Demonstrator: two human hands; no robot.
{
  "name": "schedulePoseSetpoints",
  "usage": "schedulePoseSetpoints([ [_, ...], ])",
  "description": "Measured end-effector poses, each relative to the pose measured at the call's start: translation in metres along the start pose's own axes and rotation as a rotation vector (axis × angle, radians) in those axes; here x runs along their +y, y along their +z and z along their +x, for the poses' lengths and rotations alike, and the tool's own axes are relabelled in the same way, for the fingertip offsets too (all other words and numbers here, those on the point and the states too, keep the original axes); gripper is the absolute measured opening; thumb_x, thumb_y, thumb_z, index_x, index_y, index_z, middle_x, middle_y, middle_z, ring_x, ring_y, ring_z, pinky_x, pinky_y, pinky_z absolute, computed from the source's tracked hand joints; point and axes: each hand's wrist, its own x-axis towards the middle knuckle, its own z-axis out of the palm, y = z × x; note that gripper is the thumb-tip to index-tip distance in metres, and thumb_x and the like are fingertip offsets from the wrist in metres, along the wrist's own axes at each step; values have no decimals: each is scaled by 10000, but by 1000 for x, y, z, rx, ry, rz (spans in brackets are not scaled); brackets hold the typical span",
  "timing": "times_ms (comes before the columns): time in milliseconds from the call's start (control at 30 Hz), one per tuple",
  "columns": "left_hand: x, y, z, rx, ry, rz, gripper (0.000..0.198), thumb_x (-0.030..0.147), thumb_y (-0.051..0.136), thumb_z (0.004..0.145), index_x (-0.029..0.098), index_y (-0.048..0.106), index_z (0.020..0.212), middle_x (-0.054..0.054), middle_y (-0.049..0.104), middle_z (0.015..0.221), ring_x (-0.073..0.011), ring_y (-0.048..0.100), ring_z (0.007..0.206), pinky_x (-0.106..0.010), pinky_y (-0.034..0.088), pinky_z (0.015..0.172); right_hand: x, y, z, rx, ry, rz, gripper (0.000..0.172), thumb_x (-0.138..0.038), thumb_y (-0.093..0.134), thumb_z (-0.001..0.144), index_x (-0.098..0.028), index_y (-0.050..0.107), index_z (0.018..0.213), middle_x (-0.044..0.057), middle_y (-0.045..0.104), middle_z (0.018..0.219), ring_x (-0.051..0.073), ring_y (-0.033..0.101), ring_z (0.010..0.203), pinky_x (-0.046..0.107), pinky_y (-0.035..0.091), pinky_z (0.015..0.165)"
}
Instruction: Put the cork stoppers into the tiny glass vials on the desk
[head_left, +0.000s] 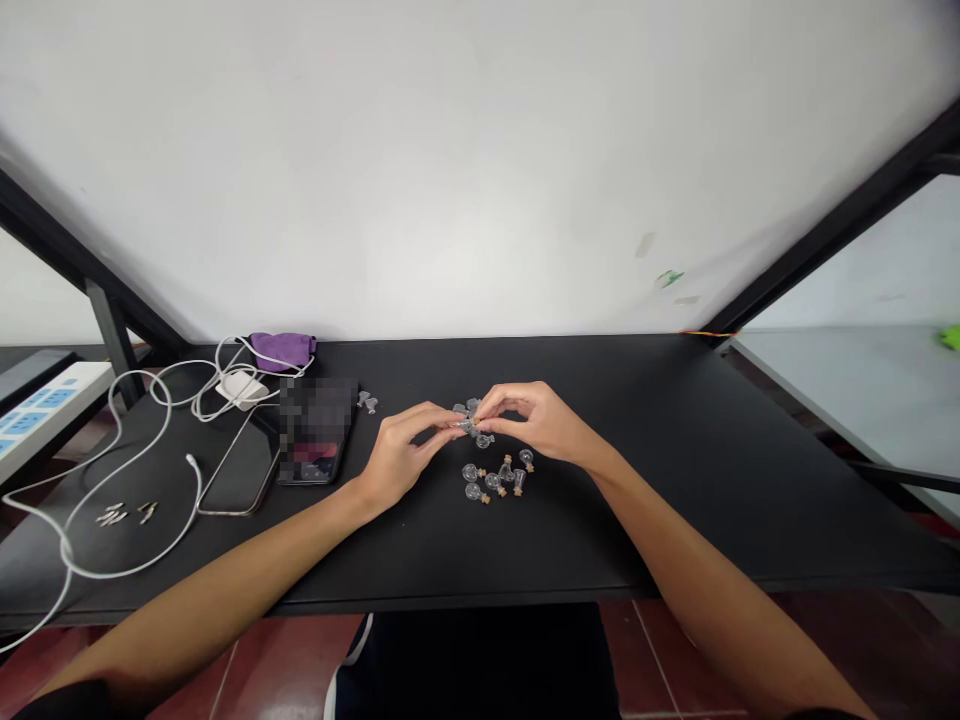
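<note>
My left hand [401, 450] pinches a tiny clear glass bottle [464, 425] between thumb and fingertips. At the bottle's mouth my right hand [544, 425] closes its thumb and fingers on a small cork stopper [475, 422]. Whether the cork sits in the neck or just touches it, I cannot tell. Just behind the fingertips lie more little glass bottles [485, 440], partly hidden by the hands. Nearer to me is a loose group of several corked glass bottles [493, 482], lying on their sides in different shapes.
The black table [637, 520] meets a white wall. To the left lie a dark phone [319, 440], another phone [240, 470], a white cable [112, 574] with a charger [241, 389], a purple cloth [283, 350], small metal pieces [112, 515] and two glass bottles [367, 402].
</note>
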Motion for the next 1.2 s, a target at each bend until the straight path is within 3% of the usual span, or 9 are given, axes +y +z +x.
schedulePoseSetpoints([
  [267, -4, 1, -2, 6, 34, -17, 108, 229, 722, 944, 198, 761, 1040, -69, 770, 945, -171, 728, 835, -310, 607, 760, -2, 1, 0, 20, -38, -54, 207, -404, 792, 860, -197, 780, 868, 70, 771, 923, 229, 728, 886, 389, 578, 863],
  [467, -2, 0, -1, 1, 33, -23, 96, 195, 718, 942, 194, 757, 1030, -64, 759, 922, -166, 723, 823, -307, 603, 756, 3, 2, 1, 40, 23, -9, 241, -413, 814, 829, -192, 782, 920, 65, 786, 917, 236, 741, 895, 397, 582, 897],
  [900, -4, 2, -3, 24, 67, -32, 76, 145, 745, 910, 168, 748, 983, -63, 746, 898, -154, 724, 815, -277, 600, 761, 17, 8, 2, 67, 129, 173, 239, -388, 836, 808, -165, 780, 874, 67, 791, 859, 219, 761, 832, 366, 604, 829],
  [1200, -6, 2, -3, 15, 56, 6, 48, 159, 751, 908, 164, 720, 945, -58, 747, 902, -157, 723, 824, -272, 591, 767, 3, 10, 1, 10, 105, 201, 256, -393, 824, 830, -166, 733, 909, 57, 773, 844, 189, 723, 771, 357, 592, 769],
])
